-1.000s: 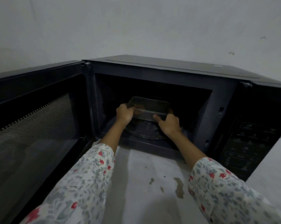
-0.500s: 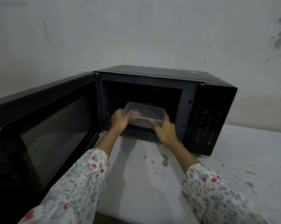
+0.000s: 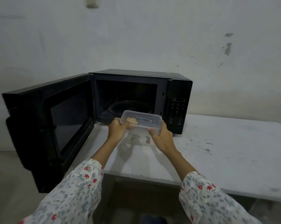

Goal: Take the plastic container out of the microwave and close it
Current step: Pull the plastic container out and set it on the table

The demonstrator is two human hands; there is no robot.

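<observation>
Holding one clear container [image 3: 141, 121] between them, two hands sit just in front of the one microwave [image 3: 136, 88], out over the worktop [image 3: 225, 151]. The left hand [image 3: 118, 130] is curled around the container's left end, fingers wrapped over the rim and partly visible through the plastic. The right hand [image 3: 162, 137] grips the right near corner, thumb pressed on the front wall and the other fingers closed around the side. The container is lifted clear of the worktop, outside the oven cavity, roughly level, with its lid on top; whether anything is inside cannot be told. Beyond the hands, one glass turntable [image 3: 128, 107] lies in the dark cavity. The one door [image 3: 51, 126] stands swung wide, to the left of the left hand. One control panel [image 3: 177, 110] sits past the right hand, slightly to its right. Both floral sleeves [image 3: 81, 188] reach to mid-forearm.
</observation>
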